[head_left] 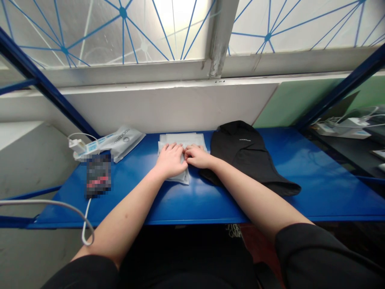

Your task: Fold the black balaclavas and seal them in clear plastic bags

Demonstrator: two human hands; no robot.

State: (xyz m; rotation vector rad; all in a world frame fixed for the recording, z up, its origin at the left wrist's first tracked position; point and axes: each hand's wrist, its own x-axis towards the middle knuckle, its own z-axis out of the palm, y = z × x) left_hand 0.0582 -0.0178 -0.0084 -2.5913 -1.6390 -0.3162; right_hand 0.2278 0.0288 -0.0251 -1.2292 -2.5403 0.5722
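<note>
Translucent plastic packets [192,138] lie in a small stack near the back of the blue table. Across the top one, a greyish plastic bag [180,178], my left hand [171,160] rests flat with its fingers stretched out. My right hand [197,156] touches the left thumb and has its fingers curled in a pinch at the bag's right side. The exact spot between those fingertips is hidden. Just right of the hands lies a black fabric piece [240,148], shaped like a balaclava, with small pale lettering; my right forearm passes over part of it.
On the left, a grey printed pouch [128,142] lies by a white power strip [87,150] with a charger. A blurred-out phone-like device [98,175] has a white cable [86,216] hanging over the front edge. Blue posts [54,92] flank the table [288,140].
</note>
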